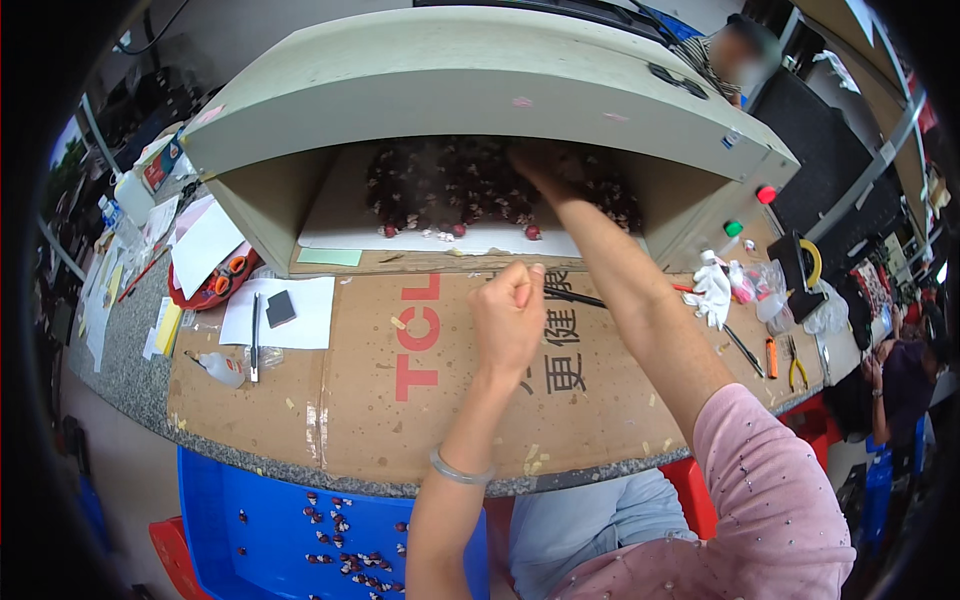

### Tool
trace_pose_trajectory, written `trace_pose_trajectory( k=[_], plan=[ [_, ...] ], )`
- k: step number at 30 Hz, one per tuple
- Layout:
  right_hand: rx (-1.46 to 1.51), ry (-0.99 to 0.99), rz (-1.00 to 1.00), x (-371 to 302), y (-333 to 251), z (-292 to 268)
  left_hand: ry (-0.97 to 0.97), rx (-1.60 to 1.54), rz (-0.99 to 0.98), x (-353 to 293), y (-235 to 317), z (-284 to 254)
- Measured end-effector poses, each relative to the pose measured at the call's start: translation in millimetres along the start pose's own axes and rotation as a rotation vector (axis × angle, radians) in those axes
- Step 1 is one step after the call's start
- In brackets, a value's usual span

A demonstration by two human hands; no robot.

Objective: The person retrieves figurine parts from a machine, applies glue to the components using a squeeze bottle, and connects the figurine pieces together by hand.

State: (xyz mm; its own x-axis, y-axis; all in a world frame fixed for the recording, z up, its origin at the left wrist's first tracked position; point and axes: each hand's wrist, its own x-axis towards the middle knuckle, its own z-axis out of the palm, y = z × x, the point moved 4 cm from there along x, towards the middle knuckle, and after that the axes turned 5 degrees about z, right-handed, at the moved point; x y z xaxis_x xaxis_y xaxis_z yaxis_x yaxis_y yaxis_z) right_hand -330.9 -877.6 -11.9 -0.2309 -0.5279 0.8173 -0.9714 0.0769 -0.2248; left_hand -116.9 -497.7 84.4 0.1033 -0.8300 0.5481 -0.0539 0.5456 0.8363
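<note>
My left hand (508, 315), with a bangle at the wrist, is closed in front of the box opening. A thin black stick-like tool (575, 297) sticks out of it to the right; its kind is unclear. My right arm reaches into a large pale grey open-fronted box (480, 110). Inside, my right hand (540, 162) is in shadow over many small dark red pieces with white parts (450, 185), its fingers too dim to make out. Those pieces crowd a white sheet (345, 225), and a few round red ones (533, 232) lie near its front edge.
Cardboard (380, 430) covers the worktop. At left are a red bowl (215, 290), a squeeze bottle (220, 368) and a black pen (254, 340). At right lie white gloves (711, 290) and yellow-handled pliers (797, 372). A blue tray (215, 500) below holds similar pieces. Another person stands behind the box.
</note>
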Motion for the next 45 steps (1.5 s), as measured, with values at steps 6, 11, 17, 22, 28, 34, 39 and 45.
trace_pose_trajectory(
  k=[6,11,17,22,28,34,39,45],
  plan=[
    [0.12,-0.547,0.182,-99.6,-155.1,-123.4,0.027,0.242,-0.002,-15.5,-27.0,-57.4],
    [-0.017,-0.274,0.036,-65.7,-106.1,-157.7,-0.037,0.193,-0.01,-10.3,-19.2,-10.8],
    [0.185,0.11,0.338,-54.9,-116.5,-246.5,0.256,-0.12,-0.042,0.2,-32.6,-10.9],
    [0.893,-0.409,0.473,-129.4,-142.9,-339.7,0.134,-0.199,-0.032,6.1,-38.6,-49.3],
    [1.329,-0.786,0.655,-201.2,-76.5,-424.8,-0.544,-0.324,-0.126,-23.6,-0.7,11.6],
    [1.458,-0.837,0.578,-234.1,-26.0,-519.8,-0.778,-0.205,-0.084,-87.7,96.6,35.5],
    [1.568,-0.952,0.654,-267.5,-1.4,-552.9,-0.552,-0.37,-0.224,-160.9,105.7,37.4],
    [1.433,-0.972,0.622,-294.7,41.0,-565.3,-0.307,-0.656,-0.528,-217.6,71.8,47.3]
  ],
)
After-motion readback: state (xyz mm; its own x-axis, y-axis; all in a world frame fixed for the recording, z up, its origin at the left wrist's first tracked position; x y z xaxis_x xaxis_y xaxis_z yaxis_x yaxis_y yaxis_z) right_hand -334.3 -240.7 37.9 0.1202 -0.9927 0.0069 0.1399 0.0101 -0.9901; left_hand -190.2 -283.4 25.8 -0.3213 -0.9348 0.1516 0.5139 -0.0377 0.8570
